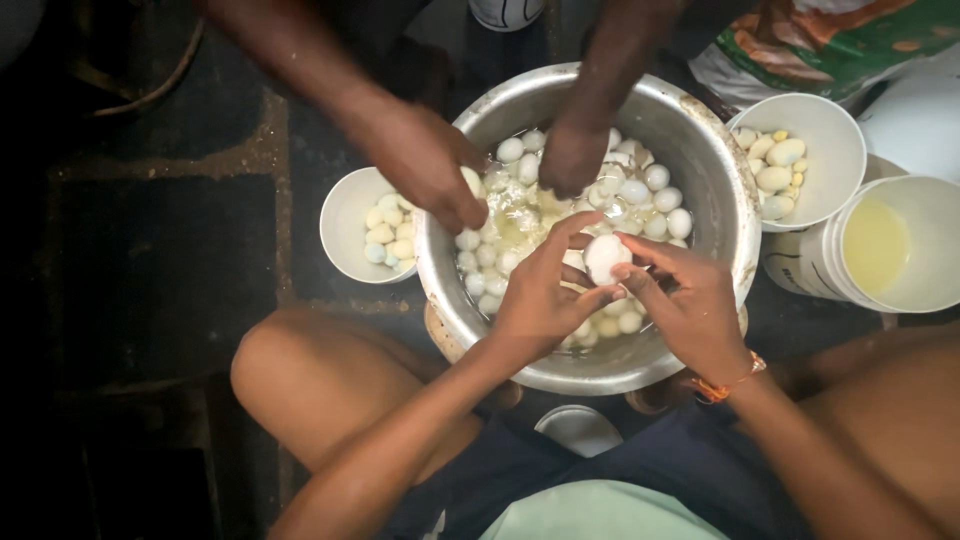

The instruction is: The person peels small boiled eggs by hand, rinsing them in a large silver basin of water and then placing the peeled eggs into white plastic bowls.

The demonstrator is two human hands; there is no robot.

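- Head view: I am watching the left hand (pixel 540 300) and the right hand (pixel 685 300) meeting over the near side of a large metal basin (pixel 720 190), both closing their fingertips around one boiled egg (pixel 606 257).
- The egg is looking white, smooth and rounded, larger than most of the small pale eggs (pixel 640 190) lying in the basin below it; it is being held just above them, the left thumb and fingers cupping its left side and the right fingertips pinching its right side.
- The right wrist is wearing an orange band (pixel 735 383).
- Two hands of another person (pixel 425 160) are reaching in from the far side, one touching the basin's left rim, the other dipping among the eggs.
- A white cup (pixel 345 225) holding small eggs is sitting just beside the basin on the left; another white cup (pixel 830 140) with eggs is on the right, next to a white tub of yellow liquid (pixel 880 245).
- Everything is resting on a dark floor (pixel 160 260), dimly lit, with bare knees framing the basin.
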